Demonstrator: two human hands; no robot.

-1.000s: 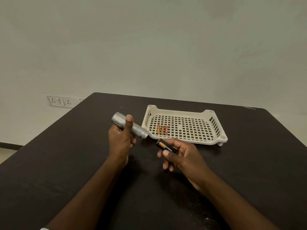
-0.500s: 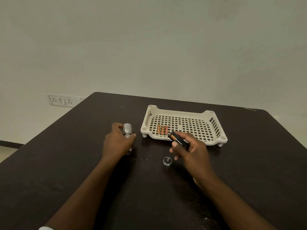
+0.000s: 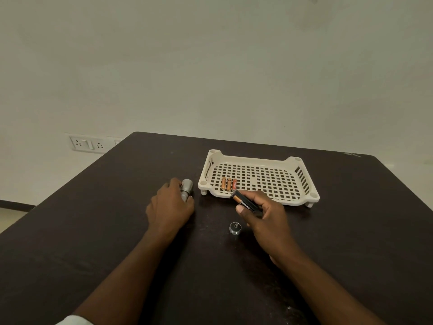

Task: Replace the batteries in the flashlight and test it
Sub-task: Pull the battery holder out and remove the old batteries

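Counter (image 3: 351,231): dark brown top, carrying every item listed below.
Left hand (image 3: 169,208): fingers curled round the flashlight, knuckles up, low over the counter left of centre.
Flashlight (image 3: 186,190): silver metal body, gripped by the left hand; its wider end sticks out beyond the fingers toward the far side, just left of the tray's near-left corner. The rest of the body is hidden under the hand.
Right hand (image 3: 263,213): thumb and fingers pinch the battery, raised above the counter just near of the tray's front rim.
Battery (image 3: 243,202): 1 cell, black with a copper band and white lettering, tilted, copper end pointing far-left toward the tray.
Cap (image 3: 235,228): small round dark piece with a metal spring showing in its centre, lying on the counter just near of the right hand's thumb, apart from the flashlight.
Tray (image 3: 257,158): cream plastic, perforated floor, slotted sides, short feet, standing right of centre toward the far side.
Small batteries (image 3: 228,184): 3 slim cells, copper and red toned, lying side by side on the tray floor near its left wall.
Wall sockets (image 3: 87,143): white plate on the wall, far left.
Sleeve (image 3: 75,320): white edge at the left forearm, bottom of view.
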